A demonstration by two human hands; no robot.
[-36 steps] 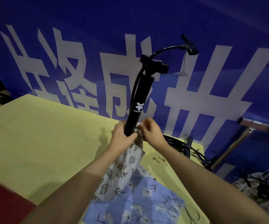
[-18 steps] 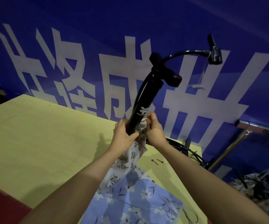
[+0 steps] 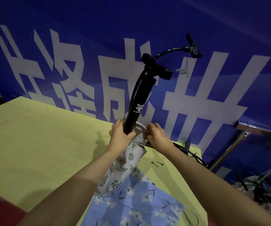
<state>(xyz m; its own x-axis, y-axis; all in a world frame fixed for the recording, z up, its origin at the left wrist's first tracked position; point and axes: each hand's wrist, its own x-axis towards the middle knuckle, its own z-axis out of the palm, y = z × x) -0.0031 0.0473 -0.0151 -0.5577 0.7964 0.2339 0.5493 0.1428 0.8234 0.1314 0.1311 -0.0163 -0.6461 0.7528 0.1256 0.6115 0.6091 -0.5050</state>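
a black hand pump (image 3: 137, 110) stands nearly upright above the far edge of a yellow table (image 3: 33, 144), leaning a little to the right at the top. its lower end sits inside the mouth of a grey leaf-print bag (image 3: 123, 167), so the foot of the pump is hidden by the cloth. the left hand (image 3: 120, 138) grips the bottom of the barrel, fingers and thumb curled round it just above the bag's opening. the right hand (image 3: 157, 138) is just beside it on the other side of the barrel and pinches the gathered rim of the bag, holding the opening up against the pump. the two hands are close but apart, with the barrel and a fold of rim between them.

at the top of the pump the crossbar handle (image 3: 158, 68) tilts down to the right, and a thin black hose (image 3: 169, 52) arches from it to a nozzle head (image 3: 195, 48) out in the air. the bag hangs from the hands down toward the person, and its lower end lies on a blue floral cloth (image 3: 131, 207) spread at the near edge of the table.

two small metal pins (image 3: 156, 163) lie on the table right of the bag, and black cables (image 3: 190, 152) trail along the far right corner. a blue banner (image 3: 229, 30) with large white characters fills the background, and a metal stand (image 3: 226, 150) leans beside it on the right
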